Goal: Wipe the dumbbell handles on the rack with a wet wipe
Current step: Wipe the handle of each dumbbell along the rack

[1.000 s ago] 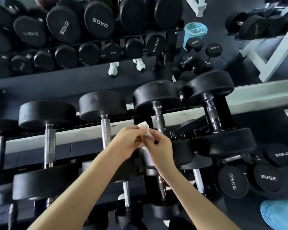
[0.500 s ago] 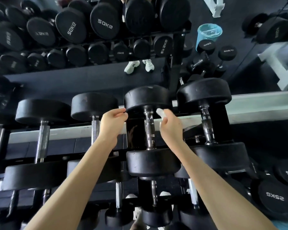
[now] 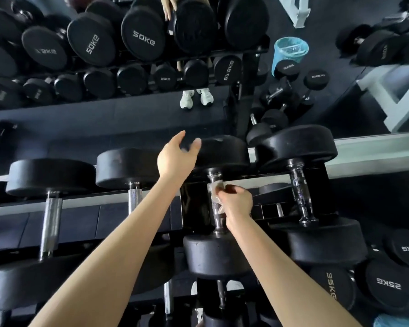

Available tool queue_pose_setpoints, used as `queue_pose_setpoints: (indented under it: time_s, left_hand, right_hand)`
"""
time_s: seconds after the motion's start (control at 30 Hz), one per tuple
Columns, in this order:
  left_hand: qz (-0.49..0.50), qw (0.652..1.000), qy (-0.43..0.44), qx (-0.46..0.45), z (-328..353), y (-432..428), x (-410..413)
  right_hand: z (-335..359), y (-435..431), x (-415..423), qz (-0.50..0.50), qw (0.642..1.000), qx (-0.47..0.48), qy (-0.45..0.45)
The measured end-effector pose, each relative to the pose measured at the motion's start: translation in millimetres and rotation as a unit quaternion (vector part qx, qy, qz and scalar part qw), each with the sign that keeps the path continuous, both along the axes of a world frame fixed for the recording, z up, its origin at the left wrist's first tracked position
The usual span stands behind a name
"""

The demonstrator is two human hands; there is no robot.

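Black dumbbells with chrome handles lie in a row on the rack's top tier. My right hand [image 3: 236,202] grips a white wet wipe [image 3: 215,193] wrapped against the chrome handle [image 3: 217,218] of the third dumbbell from the left. My left hand [image 3: 177,156] hovers with spread, relaxed fingers at the far head [image 3: 224,151] of that same dumbbell, holding nothing. To the right lies another dumbbell with a bare handle [image 3: 299,197]. Two more handles [image 3: 51,223] [image 3: 134,200] stand to the left.
A mirror behind the rack reflects the dumbbell ends, white shoes [image 3: 196,97] and a blue bin [image 3: 289,54]. Lower tiers hold dumbbells marked 35KG [image 3: 332,287] and 25KG [image 3: 387,283]. A white frame [image 3: 387,95] stands at the right.
My right hand has come down from the dumbbell's far head and wrapped the wipe round the handle. My left hand has lifted and opened at the far head.
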State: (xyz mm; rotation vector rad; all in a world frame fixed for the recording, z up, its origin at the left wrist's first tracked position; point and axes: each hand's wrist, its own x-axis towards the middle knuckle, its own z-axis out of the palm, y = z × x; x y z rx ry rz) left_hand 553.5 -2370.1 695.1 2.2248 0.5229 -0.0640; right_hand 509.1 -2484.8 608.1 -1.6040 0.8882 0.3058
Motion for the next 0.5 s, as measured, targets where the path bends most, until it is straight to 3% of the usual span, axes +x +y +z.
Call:
queue_pose_setpoints:
  time_s: [0.17, 0.33, 0.43, 0.5]
  left_hand:
    - [-0.100, 0.991, 0.090, -0.001, -6.7, 2.5, 17.8]
    - [-0.077, 0.991, 0.085, -0.068, -9.2, 6.2, 23.4]
    - [-0.070, 0.991, 0.079, -0.081, -11.8, 5.3, 24.3]
    - [-0.072, 0.992, 0.076, -0.077, -13.3, 4.9, 23.3]
  right_hand:
    - [-4.3, 7.4, -2.1, 0.135, 0.975, -0.165, -0.055]
    - [-3.0, 24.0, 7.7, 0.223, 0.919, -0.318, -0.068]
    - [-1.3, 26.3, 12.0, 0.249, 0.895, -0.365, -0.068]
    - [-2.1, 17.9, 18.4, 0.223, 0.911, -0.334, -0.088]
